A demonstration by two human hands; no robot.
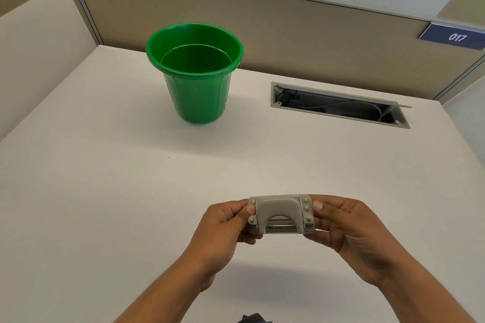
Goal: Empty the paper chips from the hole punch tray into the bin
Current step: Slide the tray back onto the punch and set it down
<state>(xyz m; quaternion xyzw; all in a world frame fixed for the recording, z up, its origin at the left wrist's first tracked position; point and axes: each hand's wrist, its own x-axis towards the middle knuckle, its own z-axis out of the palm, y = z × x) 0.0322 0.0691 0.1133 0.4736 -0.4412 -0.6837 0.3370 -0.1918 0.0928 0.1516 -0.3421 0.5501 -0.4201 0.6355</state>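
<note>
A: What do the two hands hold?

B: A grey hole punch [281, 214], lifted above the white table [105, 178] near its front edge. The left hand [223, 228] is clamped on the punch's left end, thumb on top and fingers curled beneath. The right hand [349, 231] is clamped on the right end in the same manner.

A: How is the punch oriented?

B: Its handle faces up toward the camera, with the arched cut-out pointing toward the person. The underside, where the chip tray would sit, is hidden from this view.

A: Where is the bin?

B: A green bin [195, 71] stands upright on the table, well apart from the hands, toward the far left. No chips can be made out inside it.

A: Other features?

B: A cable slot [341, 106] is set into the table to the right of the bin, with wires inside. A beige partition [288, 29] runs behind, bearing a blue label [454, 36] marked 017.
</note>
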